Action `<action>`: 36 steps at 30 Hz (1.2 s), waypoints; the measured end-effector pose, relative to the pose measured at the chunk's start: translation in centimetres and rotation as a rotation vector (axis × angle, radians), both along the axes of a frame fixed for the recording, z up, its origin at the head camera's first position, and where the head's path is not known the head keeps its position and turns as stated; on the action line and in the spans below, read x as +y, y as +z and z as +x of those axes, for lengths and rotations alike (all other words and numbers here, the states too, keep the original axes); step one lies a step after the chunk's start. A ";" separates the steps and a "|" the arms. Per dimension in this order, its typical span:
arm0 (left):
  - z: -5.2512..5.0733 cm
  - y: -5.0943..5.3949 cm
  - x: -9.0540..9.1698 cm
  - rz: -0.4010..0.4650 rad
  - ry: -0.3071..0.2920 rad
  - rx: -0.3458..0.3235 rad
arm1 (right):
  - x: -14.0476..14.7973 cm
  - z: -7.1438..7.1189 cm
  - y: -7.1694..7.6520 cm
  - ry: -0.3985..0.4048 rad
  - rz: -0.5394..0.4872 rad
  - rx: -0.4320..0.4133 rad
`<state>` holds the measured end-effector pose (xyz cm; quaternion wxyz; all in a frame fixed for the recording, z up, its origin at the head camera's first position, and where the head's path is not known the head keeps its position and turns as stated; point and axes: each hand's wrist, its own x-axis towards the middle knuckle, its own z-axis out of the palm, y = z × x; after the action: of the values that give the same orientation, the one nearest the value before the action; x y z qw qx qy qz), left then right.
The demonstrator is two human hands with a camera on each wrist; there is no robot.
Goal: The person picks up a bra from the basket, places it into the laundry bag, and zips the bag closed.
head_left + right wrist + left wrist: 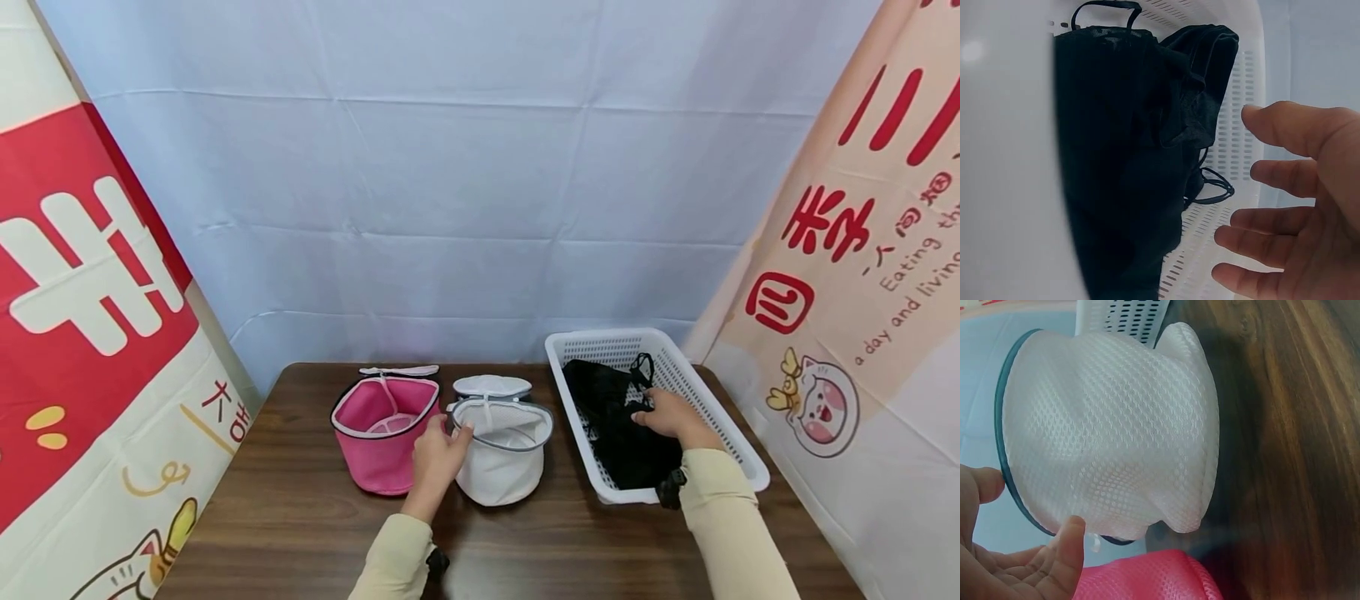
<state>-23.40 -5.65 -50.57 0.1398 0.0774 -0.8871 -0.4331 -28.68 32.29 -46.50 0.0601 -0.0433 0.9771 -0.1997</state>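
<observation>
A white mesh bag (501,475) with a grey rim stands upright with its top uncovered. My left hand (438,457) is at its left rim; in the left wrist view the thumb and fingers of that hand (1029,565) lie spread at the dark edge of the white bag (1110,431). Black clothing (637,454) with thin straps lies in a white basket (705,400). Over it reaches my right hand (675,417), and in the right wrist view this hand (1291,206) has its fingers apart beside the black cloth (1129,156), holding nothing.
A pink mesh bag (378,467) with a black rim stands left of the white one, its lid folded back. All of this is on a dark wooden table (300,500). A pale blue cloth (450,183) hangs behind, with printed cloths at both sides.
</observation>
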 end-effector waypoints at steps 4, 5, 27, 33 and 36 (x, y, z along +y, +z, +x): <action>-0.3 0.0 0.0 0.005 0.030 -0.007 | 0.2 -0.5 -0.3 0.003 0.004 -0.022; -0.4 0.0 0.0 0.011 0.033 -0.005 | 0.2 -0.6 -0.3 0.001 0.004 -0.028; -0.8 -0.6 0.2 0.127 -0.057 -0.019 | 1.6 -2.1 -0.1 -0.005 -0.046 -0.107; -1.0 -0.8 0.4 0.132 -0.067 0.031 | 2.0 -2.3 -0.3 0.000 -0.020 -0.086; -1.0 -0.8 0.4 0.133 -0.059 0.060 | 2.1 -2.4 -0.3 -0.008 -0.016 -0.086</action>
<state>-24.42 -5.28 -51.39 0.1478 0.0472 -0.8536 -0.4973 -31.03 34.36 -46.82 0.1008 -0.0315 0.9721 -0.2095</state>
